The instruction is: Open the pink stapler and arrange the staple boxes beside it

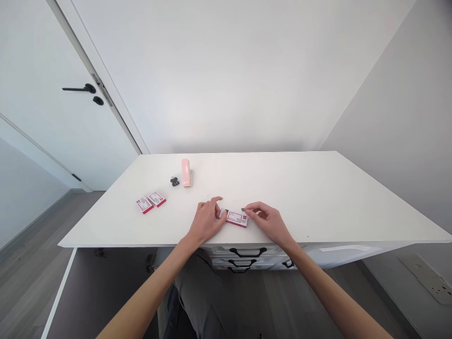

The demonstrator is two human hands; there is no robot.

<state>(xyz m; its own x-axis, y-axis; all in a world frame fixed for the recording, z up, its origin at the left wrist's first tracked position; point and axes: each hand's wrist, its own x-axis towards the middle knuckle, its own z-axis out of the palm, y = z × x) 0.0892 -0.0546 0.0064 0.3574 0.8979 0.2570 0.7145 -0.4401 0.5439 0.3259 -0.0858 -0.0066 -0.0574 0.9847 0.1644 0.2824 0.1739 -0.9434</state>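
Note:
My left hand [207, 221] grips the left end of a small red-and-white staple box [236, 218] near the table's front edge. Its thumb presses on that end, where a dark opening partly shows. Just beyond the box's right end, my right hand [269, 223] pinches a small dark grey piece [243, 209] between thumb and fingertips; it looks like a short strip of staples. A pink stapler [186, 173] stands farther back to the left. Beside it lie several black binder clips [174, 181].
Two more red-and-white boxes [144, 205] lie side by side at the left of the white table [318, 197]. Black-handled drawers [247, 253] sit under the front edge. A wall rises behind the table, and a door [42, 70] with a black handle is at the left.

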